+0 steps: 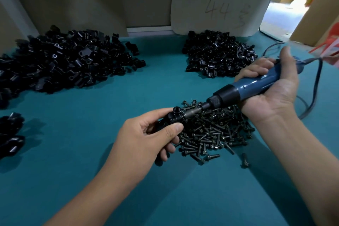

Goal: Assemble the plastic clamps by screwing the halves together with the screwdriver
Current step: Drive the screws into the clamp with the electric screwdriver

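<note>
At the centre of the frame the left hand (146,134) pinches a small glossy black plastic clamp (173,117), thumb pressed along its near side and fingers curled round it from below. The right hand (271,86), at the right of the frame, is wrapped round the blue barrel of a corded electric screwdriver (244,88), fingers closed over the top and thumb sticking up free. The driver's long axis runs from upper right down to lower left, and its dark metal bit meets the right-hand face of the clamp, so tool and clamp lie in one line with the left thumb just beside the contact point. Whether a screw sits under the bit I cannot tell; I judge a screw is being driven, and the line must stay straight or the bit could slip toward the thumb.

Directly under both hands lies a loose pile of dark metal flanged screws (216,134) on the teal felt-like table cover (110,97). A big heap of shiny black plastic clamp halves (64,60) fills the upper left, a smaller heap of similar black parts (216,55) sits at upper centre-right
</note>
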`<state>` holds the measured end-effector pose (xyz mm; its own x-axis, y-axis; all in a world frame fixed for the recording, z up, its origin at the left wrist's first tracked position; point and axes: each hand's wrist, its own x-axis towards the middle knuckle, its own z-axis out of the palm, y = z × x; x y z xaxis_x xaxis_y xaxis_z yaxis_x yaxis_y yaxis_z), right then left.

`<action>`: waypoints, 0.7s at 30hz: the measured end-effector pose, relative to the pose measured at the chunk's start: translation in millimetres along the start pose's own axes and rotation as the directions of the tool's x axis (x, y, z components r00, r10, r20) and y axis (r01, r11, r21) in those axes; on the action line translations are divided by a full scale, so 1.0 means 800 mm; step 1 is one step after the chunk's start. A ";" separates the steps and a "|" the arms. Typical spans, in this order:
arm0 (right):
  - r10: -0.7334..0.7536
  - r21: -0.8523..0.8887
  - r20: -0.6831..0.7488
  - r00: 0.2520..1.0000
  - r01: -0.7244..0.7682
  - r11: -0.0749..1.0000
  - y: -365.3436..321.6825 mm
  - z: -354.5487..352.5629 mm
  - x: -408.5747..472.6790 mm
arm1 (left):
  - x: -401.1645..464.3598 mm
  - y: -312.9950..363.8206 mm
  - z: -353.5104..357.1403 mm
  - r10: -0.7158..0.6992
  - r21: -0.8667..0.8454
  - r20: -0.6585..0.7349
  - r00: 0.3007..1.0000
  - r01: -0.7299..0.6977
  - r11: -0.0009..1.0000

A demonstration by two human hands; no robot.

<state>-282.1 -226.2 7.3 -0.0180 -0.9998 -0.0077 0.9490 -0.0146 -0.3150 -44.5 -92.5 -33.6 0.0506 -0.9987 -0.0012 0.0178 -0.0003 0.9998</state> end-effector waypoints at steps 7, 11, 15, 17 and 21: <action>0.004 0.005 0.004 1.000 -0.004 1.000 0.002 0.003 -0.001 | 0.001 0.002 -0.002 0.002 -0.009 0.018 1.000 -0.001 1.000; 0.005 0.016 0.000 1.000 -0.005 1.000 0.002 0.003 -0.001 | 0.002 0.001 -0.001 0.006 -0.016 0.031 1.000 -0.006 1.000; 0.014 0.016 0.012 1.000 -0.014 1.000 0.001 0.002 0.000 | 0.002 0.001 -0.001 0.013 -0.009 0.027 1.000 -0.013 1.000; 0.016 0.014 0.015 1.000 -0.016 1.000 0.001 0.001 0.000 | 0.002 0.001 -0.001 0.014 -0.009 0.029 0.999 -0.014 1.000; 0.018 0.018 0.016 1.000 -0.018 1.000 0.001 0.001 0.000 | 0.002 0.002 0.000 0.006 -0.021 0.022 1.000 -0.005 1.000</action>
<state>-280.8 -226.0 8.1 0.0040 -1.0000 0.0016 0.9545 0.0034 -0.2982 -44.1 -93.8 -31.7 0.0284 -0.9996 0.0050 0.0389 0.0061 0.9992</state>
